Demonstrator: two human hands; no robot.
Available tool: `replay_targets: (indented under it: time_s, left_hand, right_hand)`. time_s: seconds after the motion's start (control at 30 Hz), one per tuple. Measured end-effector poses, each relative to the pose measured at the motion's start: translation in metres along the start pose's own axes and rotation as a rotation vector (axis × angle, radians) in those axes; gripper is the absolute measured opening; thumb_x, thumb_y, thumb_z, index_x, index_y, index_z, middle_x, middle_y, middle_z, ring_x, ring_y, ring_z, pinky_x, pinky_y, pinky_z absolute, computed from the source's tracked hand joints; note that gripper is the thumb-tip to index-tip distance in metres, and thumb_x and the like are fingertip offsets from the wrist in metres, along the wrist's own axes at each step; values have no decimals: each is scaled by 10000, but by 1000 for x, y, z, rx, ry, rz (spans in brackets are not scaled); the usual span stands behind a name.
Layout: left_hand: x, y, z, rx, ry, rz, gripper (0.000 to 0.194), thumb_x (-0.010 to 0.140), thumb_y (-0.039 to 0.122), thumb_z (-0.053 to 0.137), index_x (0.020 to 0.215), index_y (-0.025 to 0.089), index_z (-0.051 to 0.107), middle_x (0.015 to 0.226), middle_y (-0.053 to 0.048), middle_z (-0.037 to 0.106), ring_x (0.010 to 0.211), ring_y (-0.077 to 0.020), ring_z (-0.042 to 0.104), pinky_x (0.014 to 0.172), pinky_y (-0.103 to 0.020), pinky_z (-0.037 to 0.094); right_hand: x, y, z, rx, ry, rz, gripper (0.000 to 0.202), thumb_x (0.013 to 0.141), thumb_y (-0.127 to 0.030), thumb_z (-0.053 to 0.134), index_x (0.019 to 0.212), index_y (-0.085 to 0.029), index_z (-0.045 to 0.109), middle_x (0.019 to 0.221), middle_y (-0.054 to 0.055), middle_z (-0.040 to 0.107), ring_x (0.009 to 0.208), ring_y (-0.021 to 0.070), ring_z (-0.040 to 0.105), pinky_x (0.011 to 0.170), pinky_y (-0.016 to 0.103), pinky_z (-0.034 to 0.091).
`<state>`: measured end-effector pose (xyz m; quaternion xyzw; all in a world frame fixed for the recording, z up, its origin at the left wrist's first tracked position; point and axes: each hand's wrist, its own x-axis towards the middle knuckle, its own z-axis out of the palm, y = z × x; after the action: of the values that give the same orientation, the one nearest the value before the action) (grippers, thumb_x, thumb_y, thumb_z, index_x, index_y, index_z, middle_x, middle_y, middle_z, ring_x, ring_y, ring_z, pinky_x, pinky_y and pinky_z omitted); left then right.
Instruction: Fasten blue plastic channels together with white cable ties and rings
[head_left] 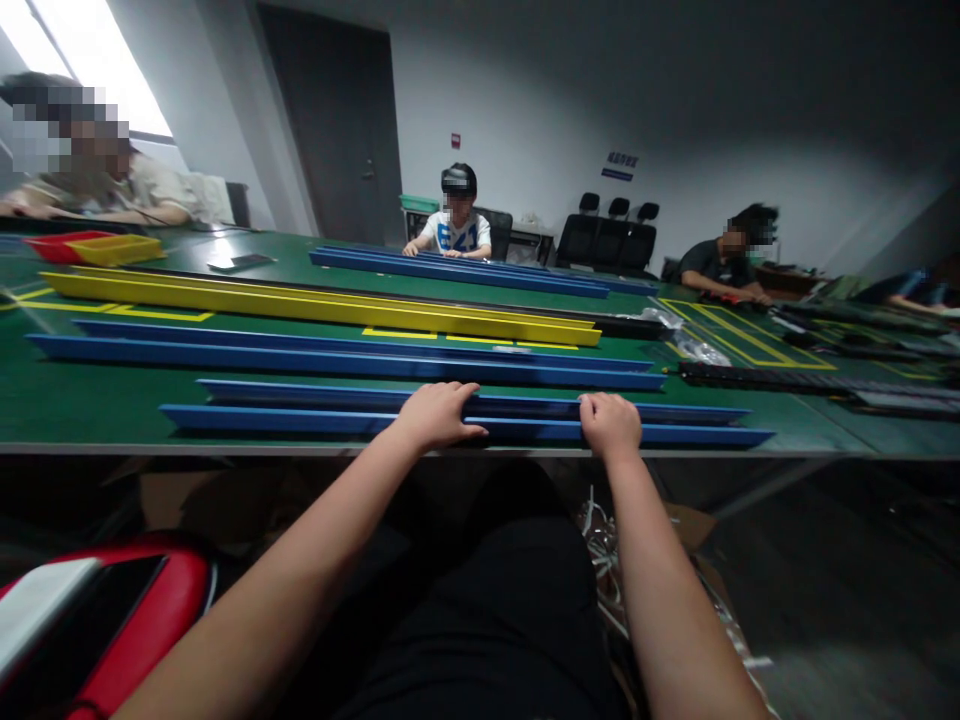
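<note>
Along the front edge of the green table (97, 415) lies a long blue channel (277, 420). My left hand (439, 414) rests over its middle, thumb and fingers apart across the channel's two edges. To the right, my right hand (611, 425) is closed over the same channel, its fingers curled on the rim. Behind it a second blue channel (225, 352) lies parallel, touched by neither hand. Farther back is a long yellow channel (322, 308) with a dark strip along its far side.
Red (64, 247) and yellow trays (127, 248) stand at the far left. More blue channels (450, 270) lie before a person across the table. Clear plastic wrap (697, 345) and black strips (795, 382) are on the right. Other people sit at the left and right.
</note>
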<state>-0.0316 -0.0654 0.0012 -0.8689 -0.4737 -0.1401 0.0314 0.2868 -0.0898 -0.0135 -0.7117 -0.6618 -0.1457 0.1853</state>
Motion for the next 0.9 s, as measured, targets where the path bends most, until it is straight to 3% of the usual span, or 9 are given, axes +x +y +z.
replay_targets:
  time_s: [0.13, 0.23, 0.3, 0.4, 0.47, 0.57, 0.63, 0.73, 0.9]
  left_hand:
    - [-18, -33, -10, 32, -49, -40, 803, 679, 766, 563, 1306, 264, 538, 1212, -101, 652, 1089, -307, 599, 899, -380, 425]
    - [-20, -32, -10, 63, -22, -69, 779, 669, 772, 563, 1240, 242, 582, 1136, -105, 676, 1038, -312, 613, 860, -382, 430]
    - [-21, -27, -9, 74, 20, -62, 733, 675, 743, 588, 1208, 239, 593, 1101, -95, 681, 1019, -303, 613, 859, -380, 426]
    - [-27, -22, -9, 64, 95, -45, 661, 681, 658, 656, 1192, 244, 587, 1089, -80, 677, 1036, -286, 595, 893, -381, 410]
    - [-34, -17, -9, 55, 136, -35, 630, 678, 590, 700, 1194, 249, 577, 1105, -78, 668, 1054, -283, 577, 908, -391, 400]
    - [-44, -7, -10, 49, 189, -27, 629, 669, 514, 740, 1210, 249, 561, 1128, -87, 657, 1060, -294, 558, 919, -418, 388]
    - [-49, 2, -12, 47, 229, -29, 636, 667, 491, 749, 1221, 244, 557, 1135, -94, 654, 1059, -304, 551, 929, -437, 379]
    - [-53, 17, -15, 44, 281, -30, 623, 687, 469, 734, 1240, 241, 559, 1160, -104, 647, 1075, -320, 542, 947, -461, 366]
    - [-57, 41, -21, 59, 328, -1, 572, 789, 498, 629, 1290, 235, 546, 1228, -108, 627, 1105, -318, 535, 964, -477, 353]
  right_hand:
    - [0, 20, -10, 102, -19, 35, 389, 930, -354, 352, 924, -188, 704, 1055, 91, 687, 1049, 227, 534, 924, 334, 326]
    - [-17, 9, -14, 352, 212, 155, 368, 914, -368, 353, 916, -175, 666, 1048, 114, 667, 1042, 224, 545, 933, 342, 366]
    - [-37, -8, -13, 630, 327, 313, 349, 913, -389, 348, 857, -183, 623, 889, 87, 660, 871, 197, 588, 819, 319, 436]
    - [-69, -39, -10, 1182, 195, 481, 282, 878, -447, 444, 790, -201, 547, 574, -38, 505, 493, 126, 487, 533, 257, 435]
    - [-85, -59, -11, 1472, 62, 578, 299, 862, -481, 496, 790, -192, 531, 535, -59, 476, 423, 107, 461, 453, 231, 416]
    - [-94, -80, -20, 1695, -303, 788, 393, 866, -561, 511, 952, -178, 534, 761, 49, 661, 557, 167, 635, 502, 291, 512]
    - [-92, -90, -29, 1814, -458, 863, 425, 878, -589, 493, 989, -180, 522, 932, 118, 685, 736, 215, 698, 609, 352, 564]
    - [-87, -108, -41, 1979, -483, 890, 410, 881, -580, 508, 998, -187, 532, 1021, 132, 670, 914, 231, 693, 767, 386, 572]
    - [-85, -145, -47, 2123, -347, 896, 348, 859, -457, 602, 1118, -245, 506, 1077, 62, 641, 1067, 213, 644, 902, 437, 540]
